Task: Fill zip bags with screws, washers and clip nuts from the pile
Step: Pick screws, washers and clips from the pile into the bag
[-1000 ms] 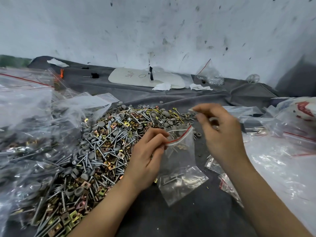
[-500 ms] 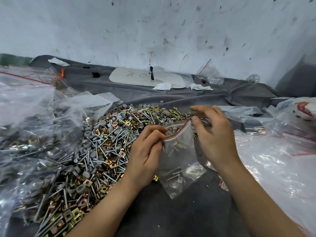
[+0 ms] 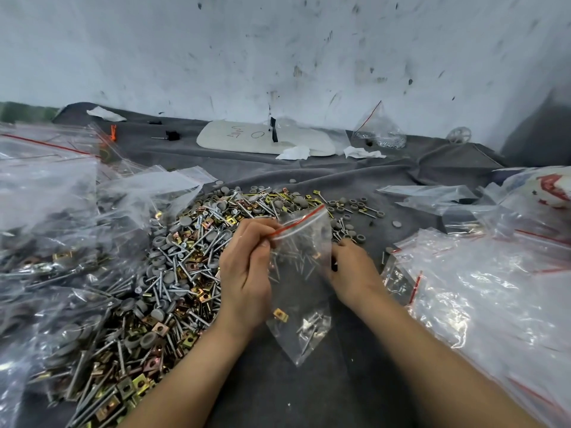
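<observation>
Our left hand point(image 3: 247, 270) pinches the bag point(image 3: 304, 291) at the left end of its red zip strip point(image 3: 296, 223), so the bag is held mouth up, its long axis running from the strip on the far side down to a corner nearer the bench's point(image 3: 309, 396) near edge. Our right hand point(image 3: 353, 268) lies against the bag's right edge, fingers tucked behind the plastic; we cannot tell whether they grip anything. Screws point(image 3: 309, 327) and a clip nut point(image 3: 280, 315) sit low in the bag. The pile point(image 3: 173, 273) spreads left of the left hand and beyond the bag. Its loose washers point(image 3: 349, 208) lie just past the right hand, so we judge that hand nearer for the next pick, with the mouth above it.
</observation>
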Motion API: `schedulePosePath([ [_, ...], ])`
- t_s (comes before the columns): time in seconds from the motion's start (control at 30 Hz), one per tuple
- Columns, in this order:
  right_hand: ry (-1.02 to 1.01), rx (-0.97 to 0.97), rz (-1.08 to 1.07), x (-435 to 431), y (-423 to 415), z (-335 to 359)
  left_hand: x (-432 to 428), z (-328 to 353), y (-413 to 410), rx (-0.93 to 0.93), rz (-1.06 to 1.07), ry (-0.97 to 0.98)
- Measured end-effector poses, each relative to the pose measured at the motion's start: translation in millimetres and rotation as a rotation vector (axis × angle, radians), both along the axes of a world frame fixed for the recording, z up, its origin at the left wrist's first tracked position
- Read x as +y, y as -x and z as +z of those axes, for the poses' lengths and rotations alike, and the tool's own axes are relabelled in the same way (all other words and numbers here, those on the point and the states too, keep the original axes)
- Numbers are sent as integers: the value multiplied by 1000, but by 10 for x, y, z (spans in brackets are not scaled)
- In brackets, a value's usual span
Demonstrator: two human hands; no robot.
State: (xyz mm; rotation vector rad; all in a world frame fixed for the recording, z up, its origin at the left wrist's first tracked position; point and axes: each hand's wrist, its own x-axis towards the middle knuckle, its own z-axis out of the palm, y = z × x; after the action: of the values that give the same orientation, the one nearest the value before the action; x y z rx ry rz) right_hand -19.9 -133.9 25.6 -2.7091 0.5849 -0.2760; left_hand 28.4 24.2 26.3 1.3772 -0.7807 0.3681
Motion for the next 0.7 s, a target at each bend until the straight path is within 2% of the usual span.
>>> schedulePosePath([
  [0.13, -21, -67, -97, -6, 2, 49, 20, 0, -18, 10, 1, -11],
  [0.23, -174, -356, -182, -76, 84, 239, 11, 8, -8, -54, -11, -68],
  [0.33, -288, -645, -114, -67, 186, 485, -10, 0, 9, -117, -31, -132],
  [0.37, -286, -634, -90, -55, 195, 522, -16, 2, 5, -118, -32, -131],
  [0.4, -259, -543, -82, -51, 188, 516, -18, 3, -1, -114, -26, -122],
  [0.5, -87, -56, -106, -39, 160, 322, 3, -9, -3, -109, 8, -91],
  [0.53, -57, 48, -105, -53, 161, 247, 10, -16, 1, -110, 14, -87],
  [0.6, -33, 145, -102, -60, 173, 163, 13, -20, 10, -109, 19, -86],
  [0.7, 45, 190, -82, -68, 132, 114, 0, 6, 4, -109, 14, -94],
])
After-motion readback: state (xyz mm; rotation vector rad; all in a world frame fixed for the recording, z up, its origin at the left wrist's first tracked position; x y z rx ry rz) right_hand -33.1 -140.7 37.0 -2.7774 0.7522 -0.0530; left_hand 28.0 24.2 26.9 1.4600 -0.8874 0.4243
